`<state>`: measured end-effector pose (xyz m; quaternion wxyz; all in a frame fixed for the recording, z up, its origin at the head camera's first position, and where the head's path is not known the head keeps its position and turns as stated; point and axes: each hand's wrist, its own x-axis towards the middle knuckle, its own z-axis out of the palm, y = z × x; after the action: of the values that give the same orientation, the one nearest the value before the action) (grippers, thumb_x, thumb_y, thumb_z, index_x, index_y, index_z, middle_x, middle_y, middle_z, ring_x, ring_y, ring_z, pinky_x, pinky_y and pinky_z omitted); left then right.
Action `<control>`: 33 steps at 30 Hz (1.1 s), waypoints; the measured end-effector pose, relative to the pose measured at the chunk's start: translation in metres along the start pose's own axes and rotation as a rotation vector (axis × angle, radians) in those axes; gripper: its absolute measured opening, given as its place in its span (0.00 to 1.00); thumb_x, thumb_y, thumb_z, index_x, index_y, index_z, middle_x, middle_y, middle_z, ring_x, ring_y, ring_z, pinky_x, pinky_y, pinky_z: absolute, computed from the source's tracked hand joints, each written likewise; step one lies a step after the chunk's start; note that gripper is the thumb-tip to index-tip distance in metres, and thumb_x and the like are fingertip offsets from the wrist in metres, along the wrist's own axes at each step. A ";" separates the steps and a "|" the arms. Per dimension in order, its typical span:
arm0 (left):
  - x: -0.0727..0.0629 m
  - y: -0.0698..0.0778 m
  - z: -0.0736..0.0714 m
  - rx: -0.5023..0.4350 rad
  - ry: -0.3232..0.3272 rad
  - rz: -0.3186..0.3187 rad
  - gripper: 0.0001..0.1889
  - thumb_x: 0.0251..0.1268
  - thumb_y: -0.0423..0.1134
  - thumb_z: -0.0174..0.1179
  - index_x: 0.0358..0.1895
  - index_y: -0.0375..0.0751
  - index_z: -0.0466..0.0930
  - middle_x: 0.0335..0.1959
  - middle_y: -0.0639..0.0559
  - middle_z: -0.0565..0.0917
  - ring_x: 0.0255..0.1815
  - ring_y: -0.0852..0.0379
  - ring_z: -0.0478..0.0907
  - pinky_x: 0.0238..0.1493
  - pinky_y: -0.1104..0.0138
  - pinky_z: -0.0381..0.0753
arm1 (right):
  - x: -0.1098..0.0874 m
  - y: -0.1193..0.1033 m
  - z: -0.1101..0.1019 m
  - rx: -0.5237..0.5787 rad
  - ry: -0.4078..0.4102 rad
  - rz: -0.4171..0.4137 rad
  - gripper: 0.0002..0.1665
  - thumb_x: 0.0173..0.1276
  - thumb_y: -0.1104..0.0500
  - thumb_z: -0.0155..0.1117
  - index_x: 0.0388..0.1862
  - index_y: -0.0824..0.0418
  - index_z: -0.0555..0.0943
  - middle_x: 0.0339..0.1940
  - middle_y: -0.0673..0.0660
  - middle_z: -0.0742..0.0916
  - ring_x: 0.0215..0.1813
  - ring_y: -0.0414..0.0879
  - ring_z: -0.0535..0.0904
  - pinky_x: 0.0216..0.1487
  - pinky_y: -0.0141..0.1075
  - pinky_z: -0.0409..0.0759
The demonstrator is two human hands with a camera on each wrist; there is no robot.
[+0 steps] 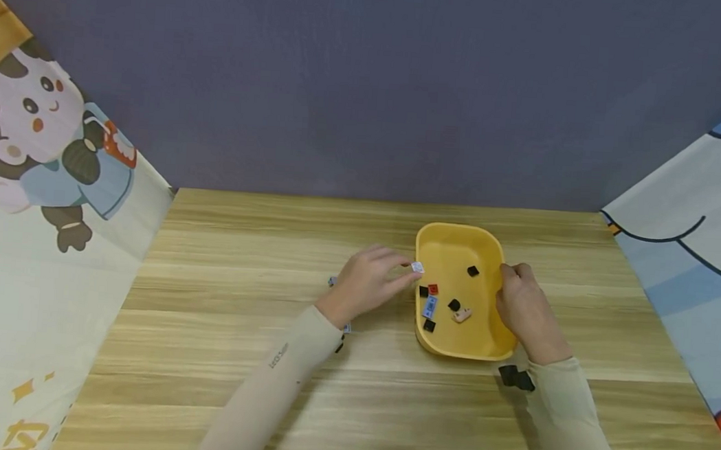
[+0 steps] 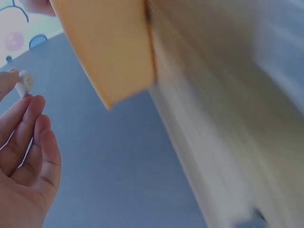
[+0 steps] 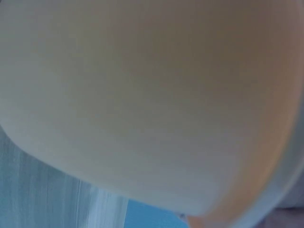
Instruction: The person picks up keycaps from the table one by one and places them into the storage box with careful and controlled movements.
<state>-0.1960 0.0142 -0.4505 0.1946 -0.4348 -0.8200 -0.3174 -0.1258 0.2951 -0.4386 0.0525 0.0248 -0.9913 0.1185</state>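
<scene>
A small white keycap (image 1: pixel 417 267) is pinched between thumb and fingertips of my left hand (image 1: pixel 364 282), at the left rim of a yellow tray (image 1: pixel 459 226). In the left wrist view the keycap (image 2: pixel 24 83) shows a "2" on its face, and the other fingers are loosely bent. My right hand (image 1: pixel 527 312) grips the tray by its right rim. Inside lie a red keycap (image 1: pixel 434 289), a long blue one (image 1: pixel 430 307), a pinkish piece (image 1: pixel 462 315) and several black ones. The tray's blurred yellowish wall (image 3: pixel 142 95) fills most of the right wrist view.
Beside and partly behind my left forearm, a few small pieces (image 1: pixel 347 328) lie on the wooden table (image 1: pixel 241 245). A dark item (image 1: pixel 515 377) shows next to my right cuff. A dark blue-grey surface (image 1: pixel 393 89) borders the table's far edge; patterned cloths flank both sides.
</scene>
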 end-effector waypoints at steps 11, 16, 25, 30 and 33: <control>0.051 0.025 0.029 -0.007 -0.152 0.027 0.16 0.70 0.52 0.63 0.48 0.45 0.88 0.44 0.55 0.87 0.44 0.61 0.82 0.50 0.71 0.78 | 0.001 -0.001 0.002 0.013 0.039 -0.031 0.23 0.63 0.76 0.55 0.56 0.86 0.70 0.46 0.80 0.73 0.42 0.71 0.78 0.39 0.57 0.82; 0.055 0.028 0.031 0.005 -0.183 0.025 0.17 0.71 0.53 0.61 0.49 0.46 0.88 0.46 0.56 0.87 0.46 0.61 0.81 0.51 0.72 0.77 | 0.001 0.000 0.003 0.009 0.063 -0.042 0.22 0.62 0.77 0.55 0.55 0.87 0.71 0.45 0.80 0.74 0.40 0.71 0.78 0.38 0.57 0.82; 0.051 0.025 0.025 0.021 -0.185 0.012 0.17 0.72 0.51 0.62 0.51 0.43 0.87 0.48 0.53 0.87 0.48 0.59 0.82 0.54 0.72 0.77 | 0.001 0.000 0.003 0.014 0.043 -0.022 0.22 0.63 0.76 0.54 0.56 0.86 0.70 0.46 0.80 0.73 0.41 0.71 0.78 0.38 0.56 0.82; 0.038 0.020 0.004 0.019 -0.161 -0.029 0.14 0.72 0.47 0.62 0.50 0.42 0.87 0.46 0.54 0.87 0.47 0.58 0.82 0.53 0.70 0.77 | 0.001 0.001 0.003 0.012 0.032 -0.008 0.22 0.64 0.76 0.53 0.57 0.86 0.70 0.47 0.81 0.73 0.41 0.71 0.78 0.39 0.57 0.82; 0.026 0.016 -0.010 0.039 -0.112 -0.034 0.12 0.71 0.45 0.63 0.48 0.42 0.87 0.44 0.53 0.88 0.47 0.57 0.82 0.53 0.68 0.78 | 0.000 0.001 0.002 0.013 0.020 0.005 0.22 0.64 0.76 0.53 0.57 0.86 0.70 0.47 0.81 0.73 0.42 0.71 0.78 0.39 0.57 0.82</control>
<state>-0.1963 0.0295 -0.4224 0.1514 -0.4338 -0.8430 -0.2797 -0.1263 0.2955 -0.4407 0.0621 0.0215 -0.9900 0.1252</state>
